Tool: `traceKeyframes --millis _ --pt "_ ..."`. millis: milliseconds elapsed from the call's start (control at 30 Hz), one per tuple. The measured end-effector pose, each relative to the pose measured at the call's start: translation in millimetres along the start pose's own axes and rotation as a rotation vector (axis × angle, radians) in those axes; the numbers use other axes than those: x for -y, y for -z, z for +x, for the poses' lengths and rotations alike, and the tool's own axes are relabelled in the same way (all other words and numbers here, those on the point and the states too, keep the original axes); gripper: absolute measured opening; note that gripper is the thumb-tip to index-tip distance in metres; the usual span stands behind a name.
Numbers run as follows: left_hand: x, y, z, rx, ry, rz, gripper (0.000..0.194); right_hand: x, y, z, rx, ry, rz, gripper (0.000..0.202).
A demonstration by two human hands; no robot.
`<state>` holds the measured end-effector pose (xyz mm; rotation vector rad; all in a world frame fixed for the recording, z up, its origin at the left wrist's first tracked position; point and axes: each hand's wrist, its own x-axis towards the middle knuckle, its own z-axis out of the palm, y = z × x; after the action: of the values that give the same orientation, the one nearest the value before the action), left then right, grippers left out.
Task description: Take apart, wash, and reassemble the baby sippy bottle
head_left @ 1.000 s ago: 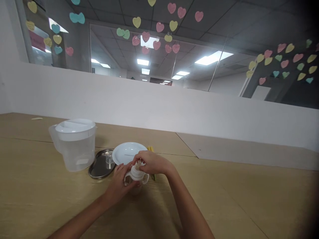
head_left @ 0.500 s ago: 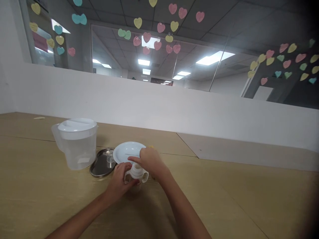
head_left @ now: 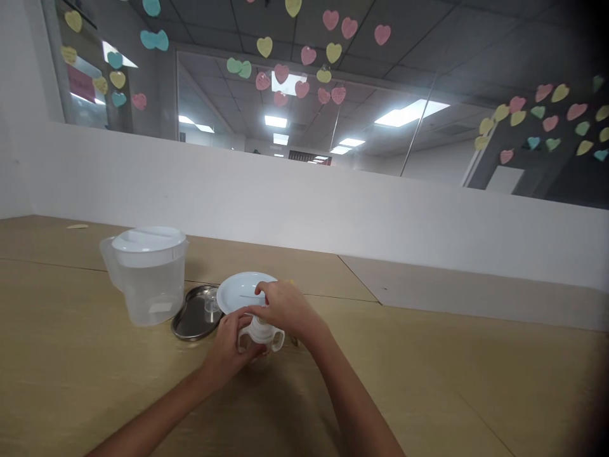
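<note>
A clear two-handled bottle point(head_left: 275, 339) with a white collar stands upright on the table. My left hand point(head_left: 231, 346) is wrapped around its left side, the thumb across the front. Above the bottle top, my right hand point(head_left: 288, 308) hovers with thumb and forefinger bent and a gap between them; nothing shows in that gap. The right fingers hide part of the bottle's top. Just behind both hands lies a white plate point(head_left: 235, 291) with a thin line across it, perhaps a slim stick. Small yellowish things peek out beyond my right hand, mostly covered.
A lidded translucent pitcher point(head_left: 153, 285) with liquid stands at the left. Between it and the plate sits a metal tray point(head_left: 193, 320) holding a small clear cup point(head_left: 212, 304). A white wall point(head_left: 266, 197) runs behind the wooden table point(head_left: 404, 381), with windows above.
My right hand has shifted slightly, its forefinger now lifted and curled over the plate while the thumb lies across the bottle top. My left hand keeps its hold.
</note>
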<state>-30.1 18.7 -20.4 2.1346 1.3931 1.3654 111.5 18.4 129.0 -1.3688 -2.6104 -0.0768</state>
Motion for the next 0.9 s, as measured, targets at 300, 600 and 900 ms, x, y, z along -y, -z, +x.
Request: traceKeyframes --millis 300,600,900 --pt "0 0.3 0 -0.005 0.036 -0.048 0.069 12 -10 3 0.038 -0.113 -0.14 0.036" --pt "-7 4.7 3 -0.052 0.007 0.026 0.069 4 0 -7 0.169 0.075 -0.049 0.033" --pt "-8 7.9 2 -0.022 -0.153 0.164 0.072 18 -9 -5 0.088 -0.028 -0.092 0.033"
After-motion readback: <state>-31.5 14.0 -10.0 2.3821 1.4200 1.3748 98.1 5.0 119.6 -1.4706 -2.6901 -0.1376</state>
